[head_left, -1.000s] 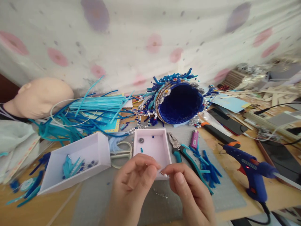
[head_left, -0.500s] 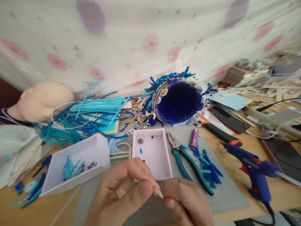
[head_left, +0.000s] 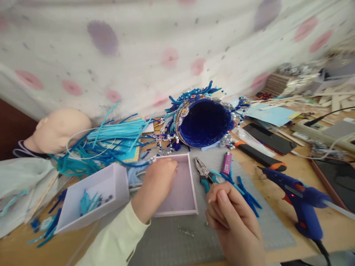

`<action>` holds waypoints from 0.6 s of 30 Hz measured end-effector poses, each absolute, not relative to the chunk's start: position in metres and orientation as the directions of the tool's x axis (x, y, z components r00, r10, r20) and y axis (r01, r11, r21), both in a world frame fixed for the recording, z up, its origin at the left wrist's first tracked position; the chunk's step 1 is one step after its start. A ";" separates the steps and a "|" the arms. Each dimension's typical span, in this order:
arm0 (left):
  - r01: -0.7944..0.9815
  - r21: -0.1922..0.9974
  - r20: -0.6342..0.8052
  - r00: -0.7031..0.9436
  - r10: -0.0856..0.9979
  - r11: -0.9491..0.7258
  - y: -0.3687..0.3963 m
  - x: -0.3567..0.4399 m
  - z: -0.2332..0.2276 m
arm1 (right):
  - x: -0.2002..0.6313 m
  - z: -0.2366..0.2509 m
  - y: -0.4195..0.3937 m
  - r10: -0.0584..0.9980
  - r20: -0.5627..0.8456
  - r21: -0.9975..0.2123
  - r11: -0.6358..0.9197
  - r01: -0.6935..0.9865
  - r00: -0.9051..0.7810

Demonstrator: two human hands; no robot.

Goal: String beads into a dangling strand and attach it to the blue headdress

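1. Nearest, the right hand (head_left: 233, 218) is above a grey cutting mat (head_left: 166, 244) by the near edge of the wooden counter (head_left: 338, 229). Its grip is clenched, thumb pressed to the curled forefinger; whether something tiny is pinched there cannot be told.
2. On the mat, between that hand and the left sleeve, lies a thin silvery strand (head_left: 187, 231). It looks light, bendable and easily dropped; fingertips at one end should suit it best.
3. Further in, the left hand (head_left: 161, 184) reaches into a shallow, square, pinkish-white box (head_left: 183, 195). Its fingertips are hidden, so its grip cannot be told. The box, midway between the counter's near and far edges, seems light and fairly stiff, best held by opposite side walls.
4. Just right of it are teal-handled metal pliers (head_left: 203, 171), partly behind the right hand.
5. Towards the far edge, a beaded blue headdress (head_left: 205, 122) lies tipped, opening forward; its dangling strands look fragile, its rim sturdier to hold.
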State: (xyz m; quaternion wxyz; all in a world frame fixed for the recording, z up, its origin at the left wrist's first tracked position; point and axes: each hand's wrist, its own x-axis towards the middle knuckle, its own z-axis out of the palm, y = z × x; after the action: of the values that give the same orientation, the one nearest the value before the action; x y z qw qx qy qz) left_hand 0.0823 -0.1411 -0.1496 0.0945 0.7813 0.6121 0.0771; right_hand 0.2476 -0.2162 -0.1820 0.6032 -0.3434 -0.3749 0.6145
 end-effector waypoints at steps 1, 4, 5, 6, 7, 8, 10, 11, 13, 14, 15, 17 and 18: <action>0.950 0.213 -0.020 0.240 0.971 -0.230 -0.137 0.085 -0.154 | 0.249 -0.181 -0.216 0.998 0.010 -0.856 -0.021 -0.517 -0.057; 0.967 0.144 -0.063 0.221 0.973 -0.211 -0.133 0.091 -0.161 | 0.253 -0.178 -0.216 0.998 -0.024 -0.824 -0.057 -0.563 -0.066; 0.970 0.122 -0.076 0.219 0.973 -0.208 -0.133 0.092 -0.161 | 0.254 -0.176 -0.215 0.997 -0.033 -0.818 -0.063 -0.572 -0.063; 0.973 0.101 -0.089 0.218 0.972 -0.208 -0.134 0.094 -0.160 | 0.255 -0.176 -0.215 0.997 -0.038 -0.813 -0.068 -0.578 -0.064; 0.974 0.082 -0.101 0.218 0.971 -0.211 -0.134 0.095 -0.159 | 0.256 -0.175 -0.214 0.997 -0.038 -0.811 -0.069 -0.582 -0.065; 0.975 0.064 -0.110 0.221 0.969 -0.215 -0.135 0.096 -0.158 | 0.256 -0.175 -0.213 0.997 -0.037 -0.811 -0.067 -0.581 -0.063; 0.974 0.032 -0.119 0.226 0.967 -0.224 -0.135 0.096 -0.156 | 0.256 -0.174 -0.212 0.998 -0.033 -0.819 -0.059 -0.570 -0.056; 0.973 0.019 -0.120 0.229 0.966 -0.229 -0.135 0.095 -0.156 | 0.256 -0.174 -0.211 0.998 -0.037 -0.826 -0.058 -0.561 -0.049; 0.972 -0.003 -0.113 0.234 0.966 -0.236 -0.134 0.093 -0.158 | 0.256 -0.175 -0.210 0.998 -0.057 -0.833 -0.065 -0.549 -0.032; 0.971 -0.012 -0.109 0.237 0.965 -0.239 -0.134 0.091 -0.160 | 0.255 -0.175 -0.209 0.997 -0.066 -0.832 -0.069 -0.551 -0.026; 0.970 -0.020 -0.105 0.240 0.965 -0.243 -0.133 0.089 -0.161 | 0.254 -0.175 -0.209 0.997 -0.072 -0.824 -0.072 -0.562 -0.022; 0.968 -0.028 -0.101 0.246 0.964 -0.250 -0.132 0.087 -0.165 | 0.253 -0.174 -0.206 0.996 -0.087 -0.789 -0.089 -0.607 -0.033; 0.967 -0.029 -0.099 0.248 0.964 -0.252 -0.131 0.086 -0.166 | 0.252 -0.173 -0.204 0.993 -0.103 -0.760 -0.114 -0.640 -0.054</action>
State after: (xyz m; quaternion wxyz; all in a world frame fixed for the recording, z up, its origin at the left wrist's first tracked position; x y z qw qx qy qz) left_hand 0.0862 -0.1310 -0.1655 0.0191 0.7898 0.6112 -0.0481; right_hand 0.2524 -0.2043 -0.1729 0.6071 -0.3234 -0.2732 0.6724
